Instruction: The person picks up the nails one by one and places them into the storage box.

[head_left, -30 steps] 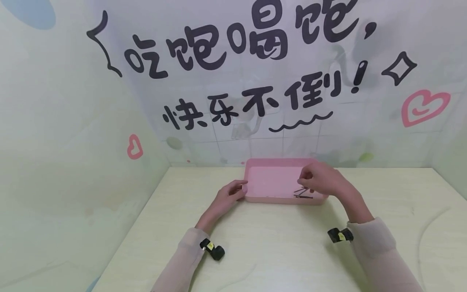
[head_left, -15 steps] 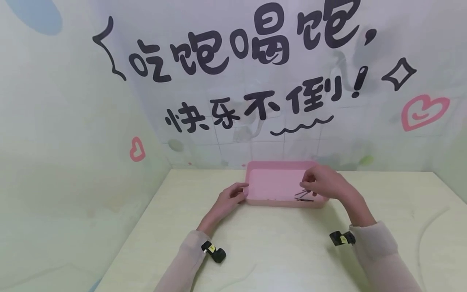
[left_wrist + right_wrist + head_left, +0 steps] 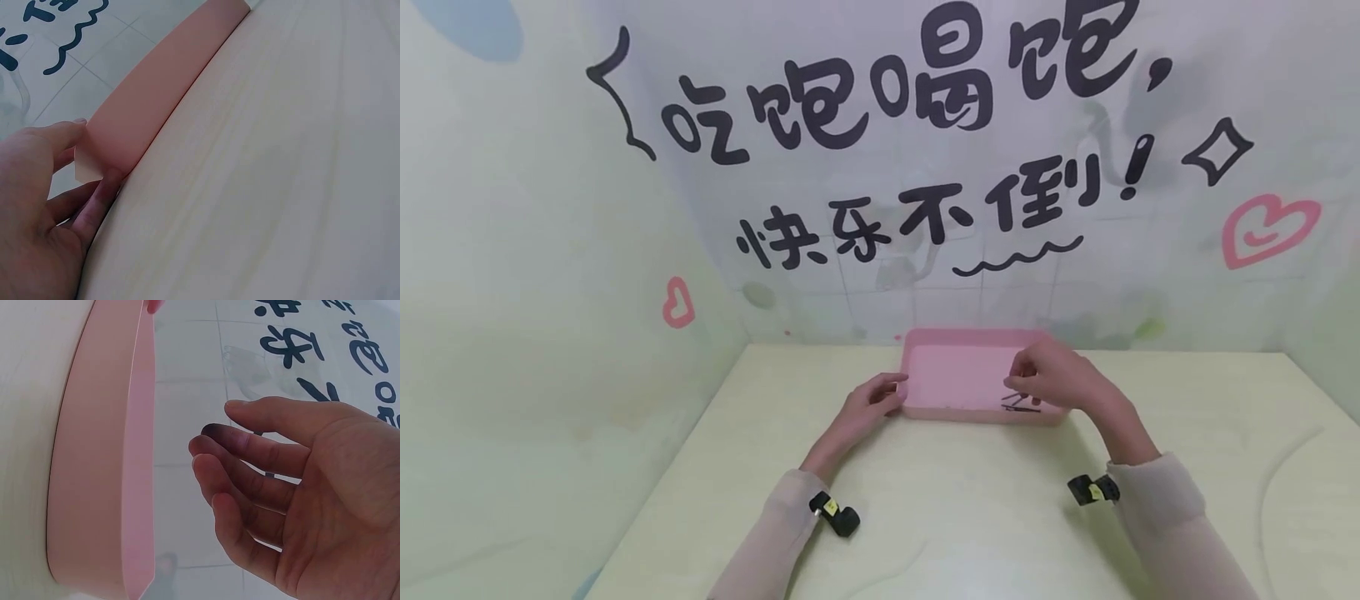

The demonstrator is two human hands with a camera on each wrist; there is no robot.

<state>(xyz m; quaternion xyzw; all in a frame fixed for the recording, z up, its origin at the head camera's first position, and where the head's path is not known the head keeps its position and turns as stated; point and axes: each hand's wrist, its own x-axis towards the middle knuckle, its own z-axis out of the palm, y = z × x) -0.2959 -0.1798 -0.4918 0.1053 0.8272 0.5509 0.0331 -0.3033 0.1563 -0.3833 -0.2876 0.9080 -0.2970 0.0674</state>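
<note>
A shallow pink tray (image 3: 955, 375) stands against the back wall. Several thin dark sticks (image 3: 1018, 407) lie near its front right edge; their exact kind cannot be made out. My left hand (image 3: 868, 404) holds the tray's left end, thumb low at the corner and a finger at the rim in the left wrist view. Above the sticks is my right hand (image 3: 1056, 379). In the right wrist view its fingers (image 3: 240, 481) are loosely bent, the thumb is apart from them, and nothing shows between. One fingertip looks dark there. That hand covers the tray's right end.
The pale table (image 3: 955, 500) extends in front of the tray. Behind it rises a wall (image 3: 820, 308) printed with large black characters and pink hearts. A side wall (image 3: 550, 375) borders the table on the left. Small black cameras sit on both sleeves.
My right hand has shifted slightly lower and closer over the dark sticks, covering more of them. The left hand stays at the tray's left end. The head view has tilted a little.
</note>
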